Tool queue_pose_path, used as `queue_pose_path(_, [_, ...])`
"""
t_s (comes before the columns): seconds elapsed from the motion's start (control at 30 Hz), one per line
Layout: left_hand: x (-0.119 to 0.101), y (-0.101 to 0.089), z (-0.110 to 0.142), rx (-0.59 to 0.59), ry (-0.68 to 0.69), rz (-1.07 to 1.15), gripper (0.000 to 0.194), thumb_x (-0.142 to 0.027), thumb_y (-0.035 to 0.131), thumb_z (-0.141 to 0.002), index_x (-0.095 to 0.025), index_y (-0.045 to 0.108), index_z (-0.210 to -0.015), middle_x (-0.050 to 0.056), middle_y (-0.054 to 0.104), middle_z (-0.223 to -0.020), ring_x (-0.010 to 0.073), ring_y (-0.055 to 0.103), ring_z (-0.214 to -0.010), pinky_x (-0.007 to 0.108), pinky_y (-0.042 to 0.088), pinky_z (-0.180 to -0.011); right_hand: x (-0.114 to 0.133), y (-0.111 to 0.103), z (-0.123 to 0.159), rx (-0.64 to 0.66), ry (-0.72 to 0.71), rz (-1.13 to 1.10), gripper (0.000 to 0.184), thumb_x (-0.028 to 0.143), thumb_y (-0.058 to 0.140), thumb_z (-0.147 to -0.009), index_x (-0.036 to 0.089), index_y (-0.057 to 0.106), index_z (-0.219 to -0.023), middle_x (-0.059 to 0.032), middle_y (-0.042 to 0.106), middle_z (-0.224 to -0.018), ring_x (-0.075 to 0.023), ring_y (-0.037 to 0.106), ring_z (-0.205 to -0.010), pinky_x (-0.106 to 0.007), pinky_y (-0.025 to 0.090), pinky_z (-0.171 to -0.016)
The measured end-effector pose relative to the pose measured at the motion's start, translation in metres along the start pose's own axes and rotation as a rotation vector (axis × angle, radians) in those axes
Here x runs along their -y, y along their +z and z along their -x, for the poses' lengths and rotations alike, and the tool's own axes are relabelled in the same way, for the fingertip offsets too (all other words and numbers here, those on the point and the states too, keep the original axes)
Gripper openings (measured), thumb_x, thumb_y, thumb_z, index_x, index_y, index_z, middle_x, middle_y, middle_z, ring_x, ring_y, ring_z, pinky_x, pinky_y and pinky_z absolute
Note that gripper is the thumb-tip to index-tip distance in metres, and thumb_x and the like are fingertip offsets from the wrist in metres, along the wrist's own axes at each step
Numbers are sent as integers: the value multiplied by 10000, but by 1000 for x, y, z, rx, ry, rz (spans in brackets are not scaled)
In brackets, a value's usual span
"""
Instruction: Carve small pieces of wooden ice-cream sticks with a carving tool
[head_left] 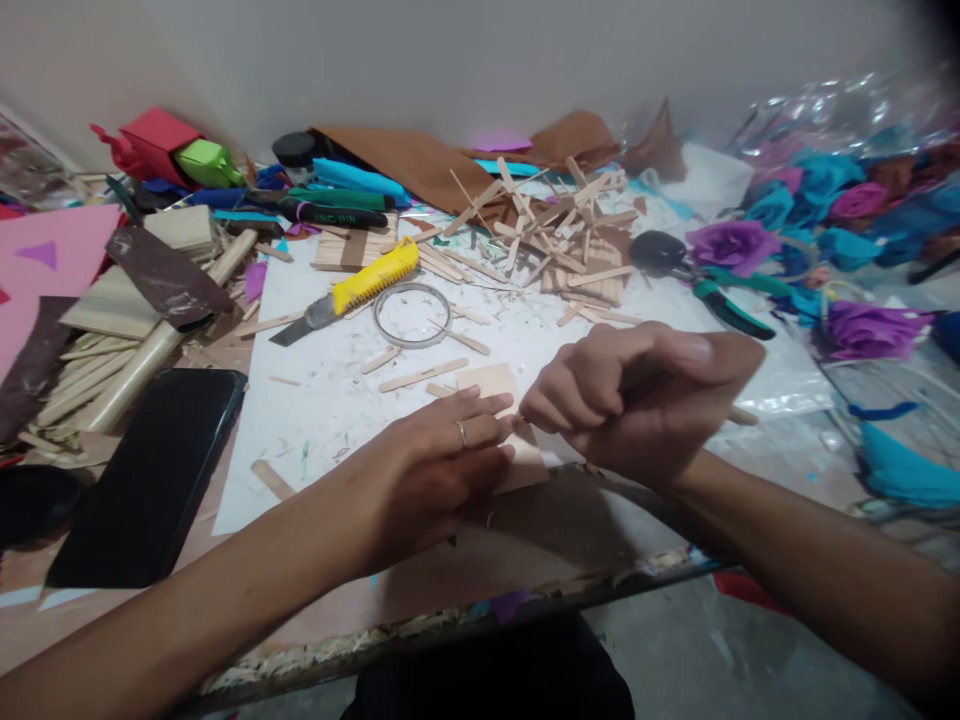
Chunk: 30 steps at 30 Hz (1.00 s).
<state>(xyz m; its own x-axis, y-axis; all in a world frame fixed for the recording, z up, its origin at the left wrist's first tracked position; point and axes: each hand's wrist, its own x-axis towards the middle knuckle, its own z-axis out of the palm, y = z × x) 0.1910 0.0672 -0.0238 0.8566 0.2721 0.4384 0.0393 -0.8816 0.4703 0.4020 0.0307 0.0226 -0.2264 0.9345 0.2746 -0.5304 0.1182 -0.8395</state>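
My left hand [457,450], with a ring on one finger, lies with its fingers stretched over a small pale wooden piece [529,455] near the table's front edge. Just to the right, my right hand [637,400] is curled closed, its bent fingertips close to that piece. What it grips, if anything, is hidden inside the fingers. Beyond my hands, a flat wooden stick [424,375] and a metal ring [412,315] lie on the white sheet [315,430]. A yellow box cutter [375,278] rests with its blade pointing left.
A heap of wooden sticks [562,225] sits at the back. Left are a black phone [150,480] and wood scraps [112,310]. Green-handled pliers [731,305] and purple paper flowers [874,325] lie right. The table's front edge [450,625] is ragged.
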Motion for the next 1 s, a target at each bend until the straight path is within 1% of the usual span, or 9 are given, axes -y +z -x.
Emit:
queue_pose_path(0.13, [1, 0, 1, 9, 7, -2, 142, -188, 595, -1020, -216, 683, -1128, 69, 738, -1273, 245, 699, -1169, 494, 486, -1199, -1, 0, 0, 13, -17, -31, 625, 479, 685, -954, 200, 369, -492, 74, 247, -450, -83, 215, -416, -286, 245, -475])
queue_pose_path(0.23, [1, 0, 1, -7, 12, -12, 93, -192, 607, -1014, -217, 672, -1075, 64, 744, -1240, 238, 707, -1131, 489, 511, -1174, -4, 1, 0, 14, -38, -59, 616, 458, 650, -975, 196, 362, -498, 73, 231, -456, -80, 197, -417, -276, 228, -469])
queue_pose_path(0.3, [1, 0, 0, -20, 32, -23, 58, -185, 613, -1008, -210, 659, -1032, 65, 752, -1197, 230, 711, -1101, 478, 524, -1159, -6, 2, -1, 13, -56, -85, 608, 452, 638, -975, 195, 356, -502, 74, 218, -455, -76, 181, -411, -268, 216, -457])
queue_pose_path(0.43, [1, 1, -1, -31, 46, -28, 63, -166, 603, -1011, -215, 640, -1026, 58, 753, -1202, 217, 711, -1096, 479, 516, -1173, -11, -1, -2, 7, -78, -108, 588, 445, 632, -962, 194, 356, -508, 76, 214, -452, -67, 178, -396, -251, 227, -436])
queue_pose_path(0.5, [2, 2, -1, -43, 50, -31, 45, -173, 616, -1008, -208, 641, -1020, 64, 751, -1209, 221, 710, -1105, 475, 519, -1167, -13, -5, -4, 42, -111, -103, 579, 461, 610, -968, 196, 370, -513, 78, 213, -446, -65, 186, -383, -242, 245, -423])
queue_pose_path(0.57, [2, 2, -1, -56, 62, -28, 21, -178, 631, -1001, -186, 651, -1001, 86, 752, -1194, 231, 710, -1111, 456, 528, -1145, -14, -8, -7, 103, -142, -82, 584, 501, 571, -982, 202, 381, -519, 78, 223, -433, -65, 194, -361, -240, 267, -404])
queue_pose_path(0.67, [1, 1, -2, -70, 68, -23, 39, -159, 623, -1004, -170, 660, -1000, 96, 752, -1204, 227, 712, -1114, 437, 506, -1159, -12, -12, -11, 167, -156, -30, 618, 567, 504, -1001, 208, 376, -514, 70, 235, -407, -70, 211, -333, -244, 284, -379])
queue_pose_path(0.8, [1, 1, -1, -68, 74, -20, 41, -138, 630, -998, -166, 659, -991, 97, 751, -1212, 226, 712, -1124, 441, 473, -1193, -10, -11, -12, 138, -148, 4, 651, 593, 477, -1007, 209, 344, -499, 69, 209, -392, -67, 197, -327, -237, 274, -369])
queue_pose_path(1.0, [1, 5, 0, -94, 69, -38, 55, -136, 642, -993, -184, 638, -965, 85, 757, -1198, 214, 720, -1118, 447, 495, -1183, -11, -5, -13, 100, -155, -18, 680, 619, 483, -999, 208, 307, -486, 75, 169, -385, -57, 157, -321, -231, 226, -348])
